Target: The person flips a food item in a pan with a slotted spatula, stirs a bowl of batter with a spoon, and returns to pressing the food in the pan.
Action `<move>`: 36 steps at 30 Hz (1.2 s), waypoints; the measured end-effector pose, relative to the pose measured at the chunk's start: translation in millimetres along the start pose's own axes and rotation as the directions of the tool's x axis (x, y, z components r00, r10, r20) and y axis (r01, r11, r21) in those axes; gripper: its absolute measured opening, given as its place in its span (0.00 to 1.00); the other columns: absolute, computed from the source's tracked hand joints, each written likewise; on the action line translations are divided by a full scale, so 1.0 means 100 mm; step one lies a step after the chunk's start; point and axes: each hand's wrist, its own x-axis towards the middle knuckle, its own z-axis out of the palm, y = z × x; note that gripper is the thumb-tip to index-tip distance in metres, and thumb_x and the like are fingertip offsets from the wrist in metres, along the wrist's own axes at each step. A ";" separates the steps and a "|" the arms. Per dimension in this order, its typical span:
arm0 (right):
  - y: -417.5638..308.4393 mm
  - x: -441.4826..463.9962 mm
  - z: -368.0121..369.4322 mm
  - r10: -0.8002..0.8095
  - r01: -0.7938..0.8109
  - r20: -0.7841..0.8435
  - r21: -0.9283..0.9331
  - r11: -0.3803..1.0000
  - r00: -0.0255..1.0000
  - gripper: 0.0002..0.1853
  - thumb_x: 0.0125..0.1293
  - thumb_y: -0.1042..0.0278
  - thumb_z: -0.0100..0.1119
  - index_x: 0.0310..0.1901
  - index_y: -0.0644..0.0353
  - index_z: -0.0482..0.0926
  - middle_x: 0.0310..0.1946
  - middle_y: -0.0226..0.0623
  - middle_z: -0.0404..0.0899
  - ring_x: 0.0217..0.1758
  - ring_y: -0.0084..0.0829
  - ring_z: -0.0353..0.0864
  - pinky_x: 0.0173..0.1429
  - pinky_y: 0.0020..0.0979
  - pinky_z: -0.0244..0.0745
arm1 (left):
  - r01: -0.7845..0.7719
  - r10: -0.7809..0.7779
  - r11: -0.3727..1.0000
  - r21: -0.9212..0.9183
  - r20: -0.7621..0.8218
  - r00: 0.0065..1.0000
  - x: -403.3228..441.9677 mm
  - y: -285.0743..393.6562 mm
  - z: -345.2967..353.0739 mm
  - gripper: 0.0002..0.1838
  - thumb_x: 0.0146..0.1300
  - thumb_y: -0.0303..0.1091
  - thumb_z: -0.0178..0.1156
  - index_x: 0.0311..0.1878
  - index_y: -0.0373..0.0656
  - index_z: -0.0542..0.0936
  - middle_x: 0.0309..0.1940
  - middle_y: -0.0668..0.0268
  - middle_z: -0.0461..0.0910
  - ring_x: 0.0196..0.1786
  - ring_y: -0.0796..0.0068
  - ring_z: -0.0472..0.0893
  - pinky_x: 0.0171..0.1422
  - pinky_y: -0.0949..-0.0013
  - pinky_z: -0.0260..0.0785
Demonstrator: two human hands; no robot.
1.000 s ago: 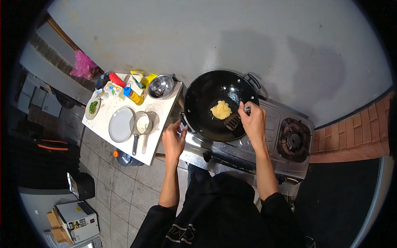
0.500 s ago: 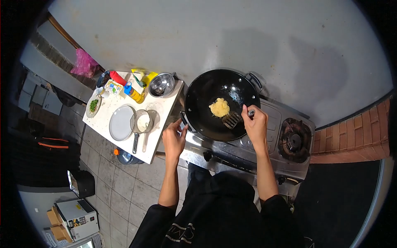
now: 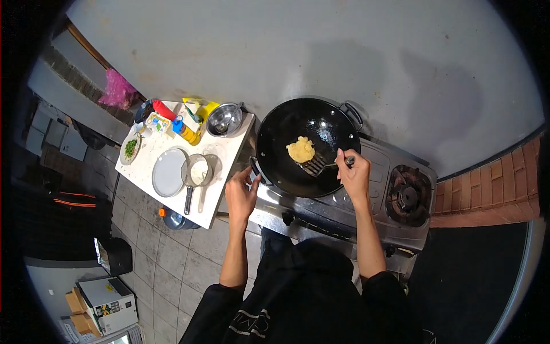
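Observation:
A black two-handled wok sits on the stove, its inside shiny with oil. In it lies a small yellow lump of food, which looks like scrambled egg. My right hand is closed round the handle of a slotted spatula, whose head rests in the wok at the lump's lower right edge. My left hand grips the wok's left side handle between thumb and fingers.
Left of the stove, a white table bears a grey plate, a small saucepan, a metal bowl, a yellow bottle and a plate of chopped greens. A bare burner is at right; a wall stands behind.
The spatula has moved slightly left and up, against the yellow lump. The lump has shifted a little left and changed shape. My left hand stays at the wok handle.

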 end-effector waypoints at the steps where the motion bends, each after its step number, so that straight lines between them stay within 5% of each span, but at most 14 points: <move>1: 0.07 -0.03 0.02 0.045 -0.044 -0.034 0.040 0.998 0.998 0.14 0.70 0.72 0.59 0.24 0.66 0.75 0.12 0.29 0.69 0.11 0.17 0.69 0.16 0.23 0.59 | 0.024 -0.024 1.000 -0.013 0.007 1.000 0.00 0.02 0.00 0.20 0.55 0.33 0.71 0.51 0.37 0.84 0.21 0.61 0.71 0.22 0.69 0.70 0.31 0.63 0.64; 12: 0.22 -0.18 0.10 0.172 -0.144 -0.108 0.225 0.964 0.979 0.11 0.68 0.75 0.60 0.27 0.68 0.76 0.19 0.33 0.76 0.15 0.18 0.73 0.19 0.22 0.64 | 0.058 -0.058 0.998 -0.017 0.012 0.998 -0.01 0.01 -0.01 0.20 0.55 0.33 0.71 0.51 0.38 0.84 0.20 0.62 0.71 0.21 0.69 0.70 0.30 0.64 0.64; 25: -0.10 0.19 0.19 -0.100 0.125 -0.140 0.178 0.976 0.985 0.10 0.69 0.77 0.58 0.29 0.69 0.75 0.25 0.34 0.78 0.15 0.16 0.72 0.16 0.21 0.59 | 0.060 -0.060 0.998 -0.018 0.028 0.998 -0.01 0.00 0.00 0.19 0.55 0.34 0.71 0.50 0.38 0.84 0.22 0.62 0.73 0.22 0.69 0.71 0.31 0.63 0.65; 27: -0.10 0.25 0.24 -0.113 0.130 -0.144 0.109 0.986 0.983 0.09 0.65 0.75 0.63 0.28 0.65 0.76 0.19 0.35 0.76 0.14 0.23 0.76 0.19 0.26 0.64 | 0.074 -0.073 0.997 -0.025 0.029 0.997 -0.01 -0.01 0.00 0.19 0.55 0.34 0.71 0.50 0.38 0.84 0.22 0.61 0.73 0.22 0.68 0.72 0.31 0.63 0.65; 36: -0.02 0.34 0.08 0.119 -0.094 -0.161 0.158 0.983 0.980 0.14 0.69 0.67 0.61 0.27 0.65 0.76 0.14 0.30 0.75 0.13 0.18 0.73 0.16 0.24 0.62 | 0.027 -0.027 0.999 -0.028 -0.003 1.000 -0.02 -0.02 0.00 0.19 0.55 0.34 0.71 0.49 0.38 0.84 0.22 0.61 0.73 0.22 0.66 0.72 0.32 0.62 0.66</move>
